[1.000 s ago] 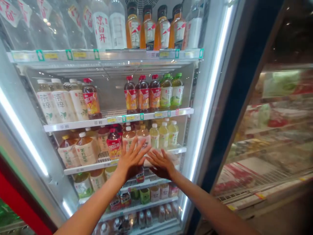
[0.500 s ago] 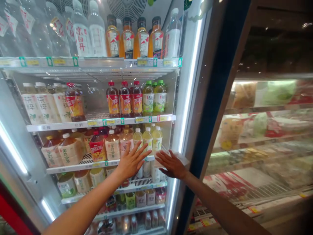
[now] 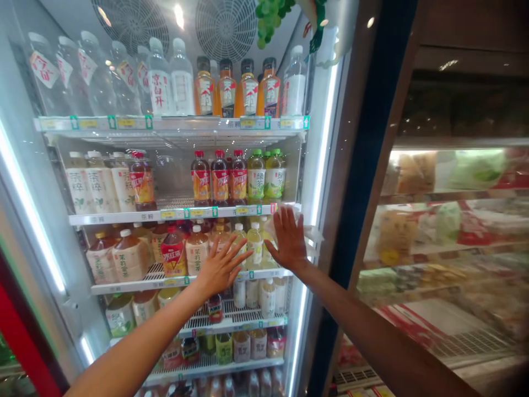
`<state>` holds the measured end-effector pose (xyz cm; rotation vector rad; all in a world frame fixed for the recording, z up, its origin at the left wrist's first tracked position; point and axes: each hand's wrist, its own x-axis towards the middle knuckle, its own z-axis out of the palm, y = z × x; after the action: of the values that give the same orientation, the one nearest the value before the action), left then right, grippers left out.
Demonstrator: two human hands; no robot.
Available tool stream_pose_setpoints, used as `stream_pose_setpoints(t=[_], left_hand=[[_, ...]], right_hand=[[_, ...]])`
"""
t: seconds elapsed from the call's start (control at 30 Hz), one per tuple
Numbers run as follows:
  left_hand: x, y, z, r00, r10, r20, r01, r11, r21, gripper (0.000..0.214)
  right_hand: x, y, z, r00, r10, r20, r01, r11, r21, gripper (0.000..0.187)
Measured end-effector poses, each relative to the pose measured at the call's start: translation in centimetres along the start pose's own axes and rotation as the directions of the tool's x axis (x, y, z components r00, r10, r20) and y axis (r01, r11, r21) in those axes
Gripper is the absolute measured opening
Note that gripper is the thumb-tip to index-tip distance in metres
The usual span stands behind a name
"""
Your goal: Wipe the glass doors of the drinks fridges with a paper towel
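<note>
- A shop, at its chilled-drinks section: a tall glass-door cooler [image 3: 330, 165] lit by bright light strips [image 3: 320, 149] down its sides.
- Wire shelves [image 3: 182, 212] carry ordered rows of bottled drinks: clear water bottles [image 3: 161, 82] and orange-label bottles [image 3: 226, 88] on top, red-capped tea bottles [image 3: 220, 176] and green-capped bottles [image 3: 256, 173] below.
- Yellow and green price tags [image 3: 194, 212] run along each shelf edge.
- Two round fan grilles [image 3: 225, 27] sit at the cooler's ceiling.
- To the right, a second chilled display case [image 3: 446, 231] holds packaged goods, blurred.
</note>
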<state>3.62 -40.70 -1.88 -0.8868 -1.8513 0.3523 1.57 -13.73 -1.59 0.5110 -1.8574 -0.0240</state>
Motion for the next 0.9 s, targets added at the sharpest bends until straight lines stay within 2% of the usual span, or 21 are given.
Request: stream_pose_setpoints(t=[0.07, 0.2, 0.27, 0.33, 0.43, 0.5, 0.53, 0.6, 0.63, 0.67, 0.7, 0.73, 0.83, 0.9], left_hand=[[-0.5, -1.2, -0.6, 1.000, -0.019, -0.016, 0.019, 1.000, 0.012, 0.070], [-3.6, -4.4, -2.1, 0.997, -0.048, -0.057, 0.051, 0.998, 0.048, 0.068], [-5.6, -6.7, -2.8, 0.995, -0.059, -0.074, 0.064, 0.996, 0.065, 0.068], [-7.4, -9.4, -3.7, 0.993, -0.077, -0.088, 0.084, 0.994, 0.076, 0.068], [-9.5, -13.7, -5.0, 0.987, -0.115, -0.110, 0.125, 0.988, 0.086, 0.070], [-10.8, -16.6, -5.8, 0.982, -0.141, -0.125, 0.153, 0.984, 0.092, 0.072], [-11.6, -17.9, -6.2, 0.979, -0.154, -0.134, 0.167, 0.981, 0.095, 0.073], [-13.4, -20.7, -6.9, 0.970, -0.185, -0.157, 0.202, 0.974, 0.103, 0.075], [-14.4, -22.1, -7.3, 0.963, -0.206, -0.171, 0.226, 0.968, 0.108, 0.077], [-15.3, -23.4, -7.6, 0.955, -0.231, -0.189, 0.254, 0.961, 0.112, 0.078], [-16.2, -24.8, -7.9, 0.943, -0.260, -0.207, 0.288, 0.951, 0.116, 0.079], [-16.9, -26.0, -8.2, 0.931, -0.290, -0.223, 0.321, 0.940, 0.117, 0.079], [-18.5, -28.6, -8.6, 0.901, -0.354, -0.250, 0.388, 0.916, 0.104, 0.077], [-19.3, -29.3, -8.7, 0.898, -0.361, -0.249, 0.391, 0.917, 0.078, 0.076]], right_hand=[[0.7, -2.0, 0.1, 1.000, -0.028, -0.007, 0.028, 0.999, 0.019, 0.087], [-2.1, -6.2, 0.9, 0.949, -0.316, -0.006, 0.315, 0.946, 0.073, 0.077], [-1.0, -7.5, 1.4, 0.923, -0.384, -0.001, 0.383, 0.921, 0.065, 0.075], [3.2, -8.8, 1.5, 0.933, -0.361, -0.007, 0.361, 0.932, 0.036, 0.078], [11.4, -12.0, 1.6, 0.979, -0.196, -0.057, 0.197, 0.980, 0.017, 0.087], [14.8, -15.2, 1.9, 0.971, -0.235, -0.050, 0.237, 0.970, 0.049, 0.089], [15.6, -17.0, 2.2, 0.947, -0.318, -0.039, 0.321, 0.944, 0.078, 0.088], [16.0, -20.3, 2.8, 0.858, -0.513, -0.031, 0.512, 0.847, 0.143, 0.083], [16.1, -21.6, 3.1, 0.812, -0.582, -0.032, 0.579, 0.798, 0.167, 0.081], [16.5, -22.7, 3.3, 0.786, -0.617, -0.035, 0.613, 0.770, 0.179, 0.079], [17.1, -23.6, 3.4, 0.786, -0.616, -0.038, 0.613, 0.771, 0.176, 0.079], [18.1, -24.4, 3.5, 0.809, -0.587, -0.039, 0.585, 0.795, 0.160, 0.079], [21.3, -26.5, 3.7, 0.907, -0.417, -0.063, 0.421, 0.902, 0.095, 0.084], [22.2, -28.1, 4.0, 0.917, -0.393, -0.064, 0.397, 0.915, 0.073, 0.086]])
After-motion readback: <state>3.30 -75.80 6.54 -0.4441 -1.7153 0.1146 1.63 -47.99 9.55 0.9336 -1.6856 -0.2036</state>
